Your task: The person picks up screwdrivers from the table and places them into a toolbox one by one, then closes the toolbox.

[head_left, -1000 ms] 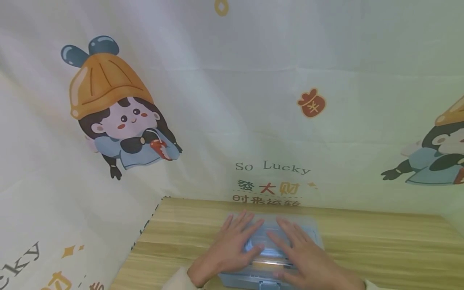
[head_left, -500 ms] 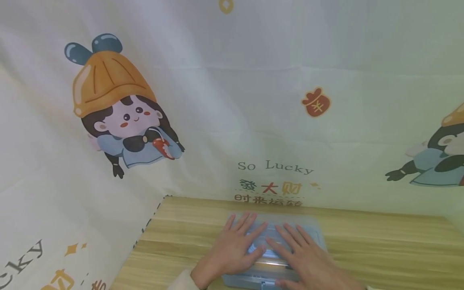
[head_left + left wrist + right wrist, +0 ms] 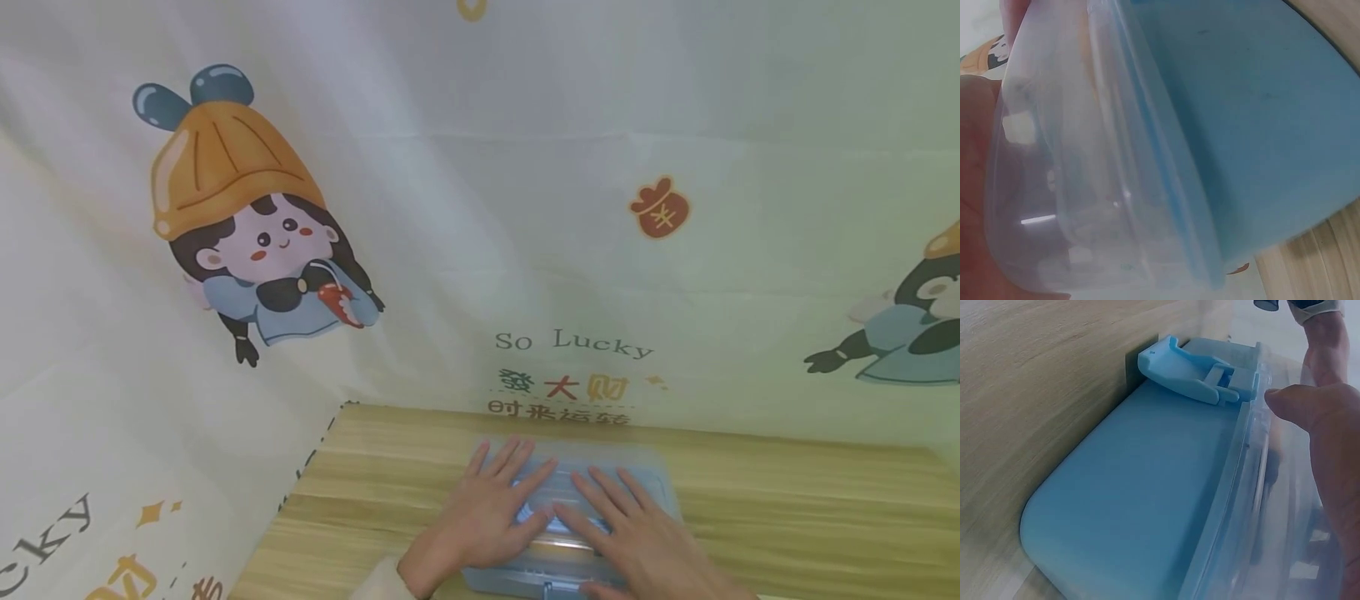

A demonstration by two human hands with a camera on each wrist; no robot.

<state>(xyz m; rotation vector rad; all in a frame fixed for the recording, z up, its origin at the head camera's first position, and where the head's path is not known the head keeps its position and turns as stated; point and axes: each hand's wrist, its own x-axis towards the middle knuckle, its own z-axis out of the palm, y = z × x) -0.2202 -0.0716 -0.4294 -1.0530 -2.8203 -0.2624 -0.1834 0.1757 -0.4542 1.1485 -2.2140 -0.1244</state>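
Note:
A storage box with a light blue body and a clear lid stands on the table. In the head view my left hand rests on the lid's left part with fingers spread. My right hand lies over its right part, fingers also extended. The two thumb sides face each other across the lid's middle. On the box's near side, a blue latch juts outward from the wall in the right wrist view. The clear lid sits over the blue body's rim. What is inside shows only blurred.
The wood-grain table extends to both sides of the box. Close behind it rises a pale printed cloth with cartoon figures and lettering, and it also runs along the left side.
The head view has shifted slightly. My right hand's fingers have drawn a little nearer to me across the lid, while the left hand stays in place. The box has not visibly moved.

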